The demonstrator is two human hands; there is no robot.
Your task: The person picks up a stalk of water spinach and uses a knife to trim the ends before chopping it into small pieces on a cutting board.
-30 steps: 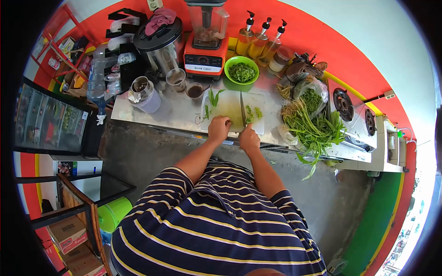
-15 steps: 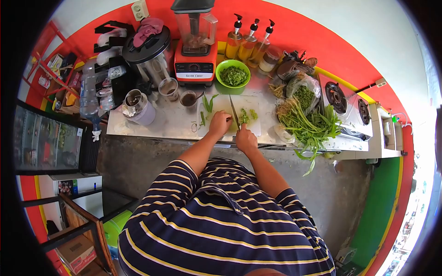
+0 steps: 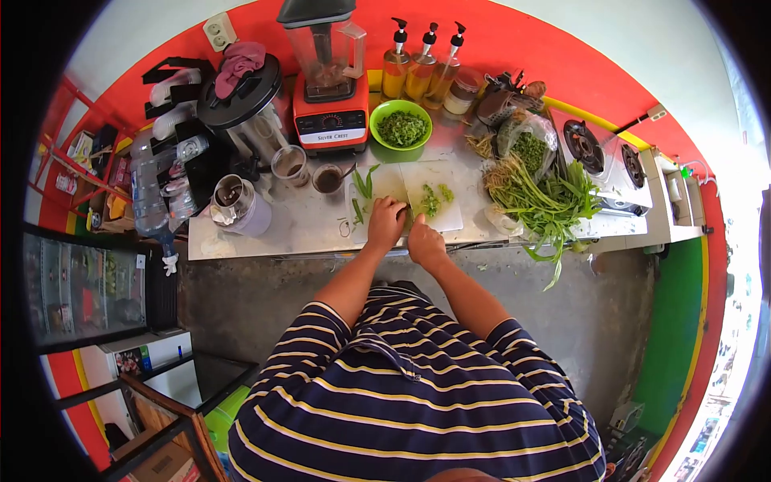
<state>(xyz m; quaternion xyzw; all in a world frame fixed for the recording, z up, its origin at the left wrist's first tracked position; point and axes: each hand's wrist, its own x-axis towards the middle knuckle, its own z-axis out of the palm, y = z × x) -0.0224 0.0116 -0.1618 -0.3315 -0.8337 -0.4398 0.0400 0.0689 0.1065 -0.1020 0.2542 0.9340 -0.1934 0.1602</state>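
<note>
A white cutting board lies at the counter's front edge. My right hand is closed around the handle of a knife, whose blade points away from me across the board. Just left of the blade, my left hand rests on the board with its fingers curled down; what they hold is hidden. Chopped greens lie to the right of the knife. Long green leaves and a cut piece of stem lie on the board's left side.
Behind the board stand a green bowl of chopped greens, a blender and pump bottles. Leafy stems hang over the counter edge at right, near a stove. Cups stand at left.
The knife blade has swung left and now stands close beside my left fingers. My right hand has come nearer to my left hand. The whole view has shifted slightly.
</note>
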